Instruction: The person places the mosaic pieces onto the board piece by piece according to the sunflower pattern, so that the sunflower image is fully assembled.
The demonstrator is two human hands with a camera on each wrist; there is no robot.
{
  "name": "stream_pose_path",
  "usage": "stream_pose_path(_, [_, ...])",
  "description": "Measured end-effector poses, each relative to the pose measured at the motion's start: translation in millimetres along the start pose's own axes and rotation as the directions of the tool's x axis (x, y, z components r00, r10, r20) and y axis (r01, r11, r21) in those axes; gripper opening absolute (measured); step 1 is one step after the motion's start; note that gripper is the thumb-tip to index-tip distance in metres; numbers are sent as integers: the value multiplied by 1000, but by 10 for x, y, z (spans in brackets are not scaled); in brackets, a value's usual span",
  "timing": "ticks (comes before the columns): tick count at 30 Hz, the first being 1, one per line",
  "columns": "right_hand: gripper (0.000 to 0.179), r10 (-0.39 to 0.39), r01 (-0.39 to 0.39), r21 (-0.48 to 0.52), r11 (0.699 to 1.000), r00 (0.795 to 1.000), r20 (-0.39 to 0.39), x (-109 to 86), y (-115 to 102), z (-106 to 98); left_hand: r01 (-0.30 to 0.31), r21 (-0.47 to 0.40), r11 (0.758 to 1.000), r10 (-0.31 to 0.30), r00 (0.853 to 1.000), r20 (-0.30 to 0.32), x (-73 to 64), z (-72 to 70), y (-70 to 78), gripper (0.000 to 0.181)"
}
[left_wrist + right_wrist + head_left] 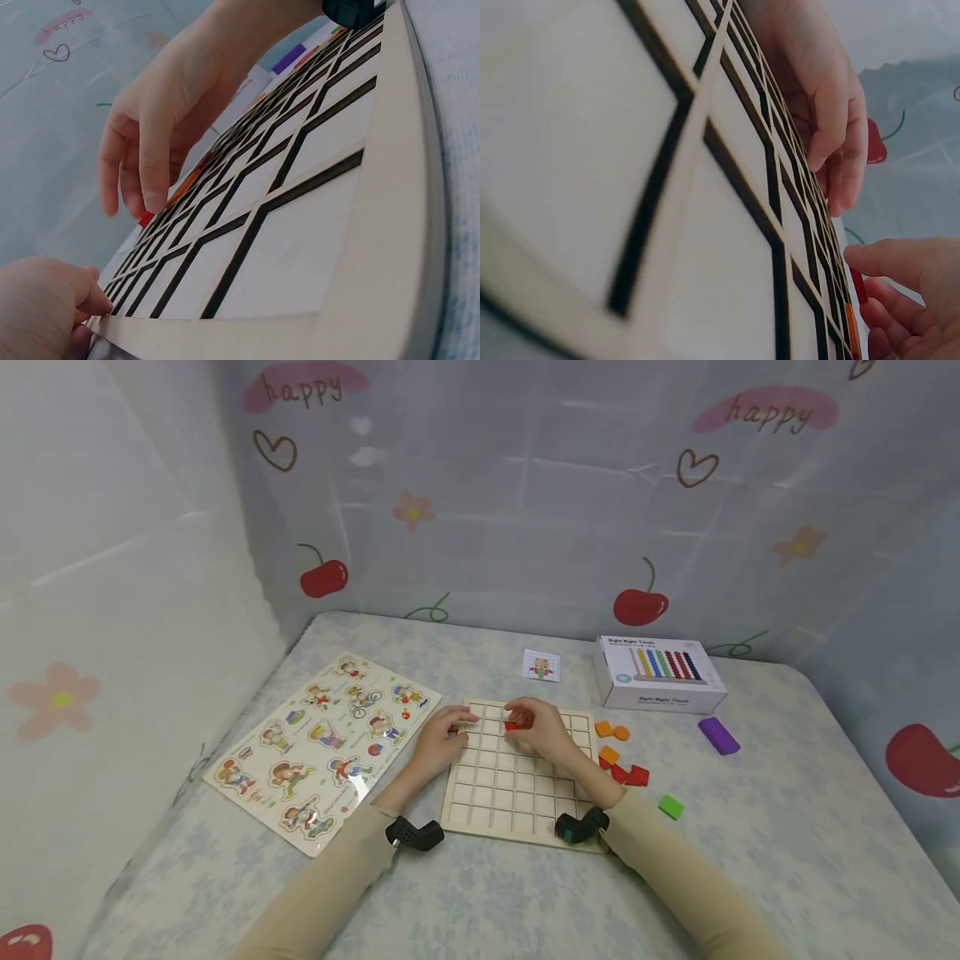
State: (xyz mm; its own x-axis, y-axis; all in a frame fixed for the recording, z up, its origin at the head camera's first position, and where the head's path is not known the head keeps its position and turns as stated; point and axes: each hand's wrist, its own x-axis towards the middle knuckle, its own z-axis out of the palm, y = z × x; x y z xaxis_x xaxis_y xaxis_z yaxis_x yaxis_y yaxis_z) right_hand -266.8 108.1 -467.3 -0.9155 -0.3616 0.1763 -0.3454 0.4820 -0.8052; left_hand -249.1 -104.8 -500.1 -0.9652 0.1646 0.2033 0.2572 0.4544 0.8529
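Note:
My right hand (543, 731) is over the upper middle of a wooden grid board (480, 817), pinching a small red tile (514, 725) between thumb and fingers. In the right wrist view the red tile (857, 285) stands on edge between the fingertips, with an orange piece (851, 330) just below it. My left hand (441, 742) rests at the board's upper left edge, fingers loosely bent and touching the rim. In the left wrist view, the left hand (45, 304) is at the frame edge (285, 334).
Orange tiles (609, 755), red tiles (638, 775) and a green tile (671, 807) lie right of the board. Farther right is a purple block (718, 736). Behind stand a pattern card (542, 665) and a white box (660, 675). A picture puzzle board (322, 756) lies left.

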Motion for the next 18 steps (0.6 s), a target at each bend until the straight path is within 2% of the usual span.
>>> stream_pose_path(9, [37, 8, -8, -45, 999, 1000, -4, 51, 62, 12, -11, -1, 1000, 11, 1000, -1, 15, 9, -20, 28])
stream_pose_path(18, [37, -32, 33, -47, 998, 999, 10, 49, 87, 0, -12, 6, 1000, 12, 1000, -4, 13, 10, -14, 28])
